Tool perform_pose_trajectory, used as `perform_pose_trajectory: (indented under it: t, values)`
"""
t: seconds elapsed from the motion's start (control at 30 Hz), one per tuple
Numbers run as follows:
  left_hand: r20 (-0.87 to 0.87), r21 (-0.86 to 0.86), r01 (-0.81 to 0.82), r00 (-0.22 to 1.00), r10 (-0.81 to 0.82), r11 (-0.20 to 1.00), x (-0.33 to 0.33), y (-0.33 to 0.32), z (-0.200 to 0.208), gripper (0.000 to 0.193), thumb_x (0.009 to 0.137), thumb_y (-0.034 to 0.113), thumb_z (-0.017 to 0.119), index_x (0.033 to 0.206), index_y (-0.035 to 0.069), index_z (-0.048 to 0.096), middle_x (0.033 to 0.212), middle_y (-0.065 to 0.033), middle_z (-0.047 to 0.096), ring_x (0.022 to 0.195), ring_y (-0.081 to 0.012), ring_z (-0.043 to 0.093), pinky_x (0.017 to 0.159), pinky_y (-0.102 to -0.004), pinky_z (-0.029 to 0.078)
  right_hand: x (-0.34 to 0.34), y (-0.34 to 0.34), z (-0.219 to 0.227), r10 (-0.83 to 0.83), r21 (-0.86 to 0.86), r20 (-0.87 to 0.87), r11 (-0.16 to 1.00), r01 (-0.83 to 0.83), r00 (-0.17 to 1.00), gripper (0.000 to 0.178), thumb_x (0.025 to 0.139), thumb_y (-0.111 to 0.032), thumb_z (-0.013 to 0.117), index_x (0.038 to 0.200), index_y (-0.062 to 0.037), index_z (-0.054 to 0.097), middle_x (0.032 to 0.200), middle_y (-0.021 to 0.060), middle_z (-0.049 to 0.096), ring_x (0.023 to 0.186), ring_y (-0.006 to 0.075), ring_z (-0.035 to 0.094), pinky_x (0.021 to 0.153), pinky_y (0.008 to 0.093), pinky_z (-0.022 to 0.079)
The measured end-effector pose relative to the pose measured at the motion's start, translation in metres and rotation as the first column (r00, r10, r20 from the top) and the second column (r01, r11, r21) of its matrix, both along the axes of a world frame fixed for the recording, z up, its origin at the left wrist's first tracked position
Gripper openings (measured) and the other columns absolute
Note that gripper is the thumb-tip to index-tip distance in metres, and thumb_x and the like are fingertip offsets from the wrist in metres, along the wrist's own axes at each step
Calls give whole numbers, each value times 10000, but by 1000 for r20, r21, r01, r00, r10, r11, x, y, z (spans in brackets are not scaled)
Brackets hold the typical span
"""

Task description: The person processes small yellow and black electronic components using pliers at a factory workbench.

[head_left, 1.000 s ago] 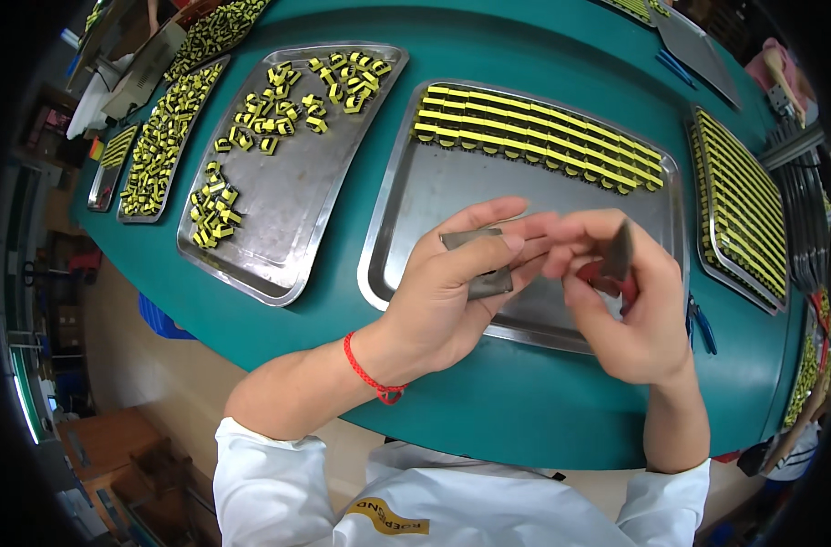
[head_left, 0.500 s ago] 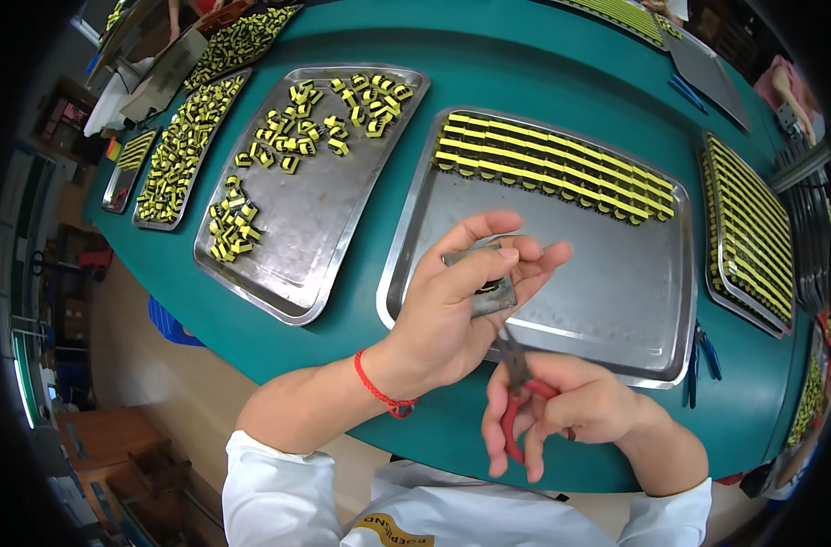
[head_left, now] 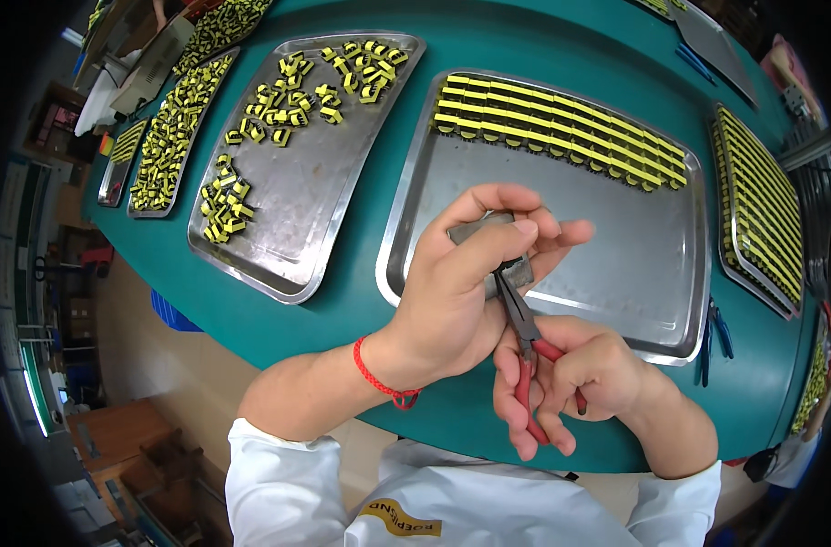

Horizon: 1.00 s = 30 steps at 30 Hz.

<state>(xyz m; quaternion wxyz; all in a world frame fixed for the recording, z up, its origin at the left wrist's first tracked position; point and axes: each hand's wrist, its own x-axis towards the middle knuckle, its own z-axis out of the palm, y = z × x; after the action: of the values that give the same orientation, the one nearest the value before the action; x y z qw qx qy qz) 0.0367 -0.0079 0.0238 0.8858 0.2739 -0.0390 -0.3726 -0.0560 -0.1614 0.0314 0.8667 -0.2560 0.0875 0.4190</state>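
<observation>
My left hand (head_left: 452, 296) is closed around a small grey metal block (head_left: 519, 273), thumb on top and fingers behind. Something dark shows in the block's middle, too small to name. In my right hand (head_left: 593, 369) are long-nose pliers (head_left: 523, 321) with red handles, pointing up and away from me. Their tips reach the dark spot at the block; whether the jaws grip anything there I cannot tell. Both hands are above the near part of a metal tray (head_left: 607, 292), whose far side carries neat rows of yellow-and-black parts (head_left: 561, 128).
Left of it, another metal tray (head_left: 288, 219) bears loose yellow-and-black parts. Farther left lies a tray heaped with such parts (head_left: 174, 137). Stacked trays of aligned parts (head_left: 762, 210) stand at the right. Blue-handled pliers (head_left: 721, 333) lie beside the middle tray on the green table (head_left: 343, 356).
The pliers have risen from below the block, and their tips now meet it. My right hand has moved up closer to my left hand. The whole view has shifted slightly.
</observation>
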Motion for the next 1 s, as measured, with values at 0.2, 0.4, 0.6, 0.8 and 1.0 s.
perform_pose_trajectory:
  t: [0.2, 0.4, 0.6, 0.8, 1.0]
  values:
    - [4, 10, 7, 1000, -7, 1000, -1, 0, -2, 168, 952, 45, 524, 1116, 24, 554, 1019, -111, 625, 1166, -329, 612, 1130, -476, 408, 3, -4, 4, 68, -153, 57, 987, -58, 996, 390, 657, 51, 415, 1040, 82, 481, 871, 237, 605, 657, 343, 670, 426, 339, 517]
    - [-10, -39, 32, 999, -32, 999, -1, 0, -2, 175, 955, 48, 505, 1120, 34, 561, 1019, -104, 627, 1178, -335, 604, 1144, -487, 392, 4, -5, 9, 83, -137, 43, 988, -77, 996, 392, 641, 51, 412, 1026, 68, 485, 854, 229, 604, 630, 328, 662, 404, 328, 494]
    - [-9, -37, 47, 999, -47, 998, 0, 1, -3, 181, 954, 41, 496, 1120, 38, 567, 1023, -105, 632, 1185, -336, 601, 1150, -491, 384, 5, -6, 8, 85, -162, 41, 984, -77, 996, 384, 633, 52, 411, 1010, 66, 484, 828, 235, 606, 591, 321, 649, 385, 327, 472]
    - [-20, -48, 62, 998, -63, 997, -1, 1, -3, 182, 954, 42, 495, 1118, 42, 575, 1019, -104, 640, 1187, -334, 602, 1152, -484, 384, 5, -7, 10, 77, -194, 23, 978, -71, 997, 436, 574, 76, 423, 1006, 106, 475, 779, 285, 592, 561, 365, 643, 328, 304, 416]
    - [-12, -62, 66, 998, -67, 996, 0, 1, -5, 178, 956, 42, 497, 1112, 42, 583, 1021, -99, 645, 1187, -331, 603, 1153, -485, 382, 5, -5, 11, 65, -205, -7, 977, -65, 998, 459, 548, 78, 409, 1001, 103, 476, 771, 282, 588, 556, 369, 638, 326, 302, 403]
